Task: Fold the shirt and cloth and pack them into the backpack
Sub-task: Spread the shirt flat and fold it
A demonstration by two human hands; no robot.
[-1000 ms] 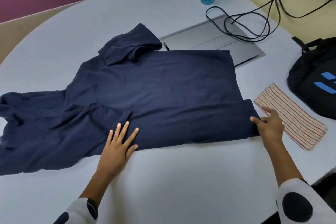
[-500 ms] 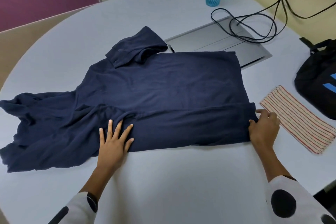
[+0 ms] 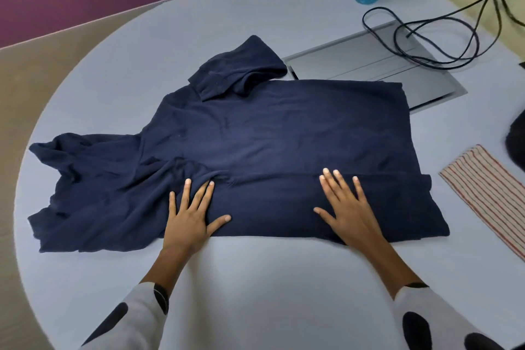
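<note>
Currently both palms lie flat, fingers spread — left hand (image 3: 189,217) and right hand (image 3: 348,207) pressing the shirt (image 3: 284,128) fold. Next, I judge, the far side and sleeves need folding in.

head cam | looks forward-down, close over table (image 3: 255,278) | far edge probably cropped

Matt navy cloth shirt (image 3: 284,133) on smooth table (image 3: 255,278).
</note>
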